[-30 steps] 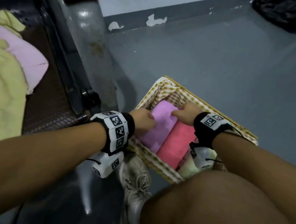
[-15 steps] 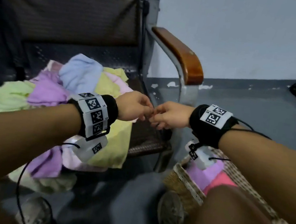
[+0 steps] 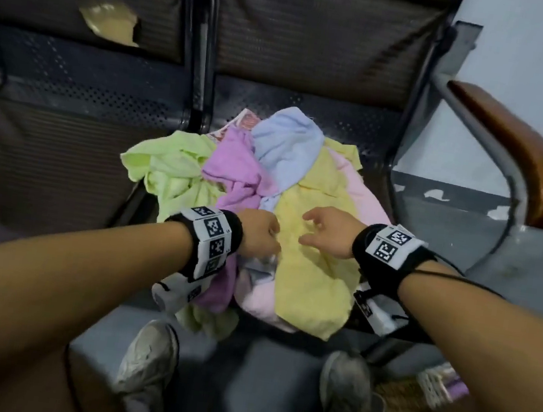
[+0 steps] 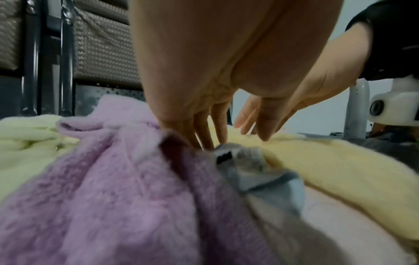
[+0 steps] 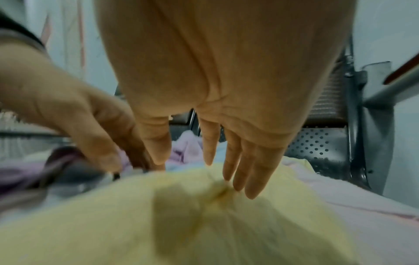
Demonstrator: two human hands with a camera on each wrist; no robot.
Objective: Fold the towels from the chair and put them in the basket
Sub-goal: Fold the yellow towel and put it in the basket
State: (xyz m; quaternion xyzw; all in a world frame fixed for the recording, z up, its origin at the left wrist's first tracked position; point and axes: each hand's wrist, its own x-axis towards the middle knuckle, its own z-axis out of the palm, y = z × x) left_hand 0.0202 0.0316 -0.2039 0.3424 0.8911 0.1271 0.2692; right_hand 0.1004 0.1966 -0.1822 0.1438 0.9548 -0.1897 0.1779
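Several crumpled towels lie heaped on the chair seat (image 3: 309,114): green (image 3: 172,165), purple (image 3: 233,169), blue (image 3: 284,148), pink (image 3: 364,197) and a yellow towel (image 3: 313,273) on top at the front. My left hand (image 3: 267,240) reaches down with straight fingers (image 4: 208,141) that touch the seam where the purple towel (image 4: 108,179) meets a blue-grey towel edge (image 4: 240,161). My right hand (image 3: 310,231) is spread just over the yellow towel (image 5: 158,215), and its fingertips (image 5: 249,193) brush the cloth. Neither hand holds anything. Only a corner of the basket (image 3: 429,389) shows at the lower right.
The chair has a wooden armrest (image 3: 524,159) on a metal frame at the right and a second seat at the left with a torn backrest (image 3: 111,24). My two shoes (image 3: 149,359) stand on the grey floor below the seat. My knees fill the bottom edge.
Both hands left the folded towels in the basket, swung left with curled fingers, and now hover over the chair pile with fingers opened. The view turned from the basket to the chair.
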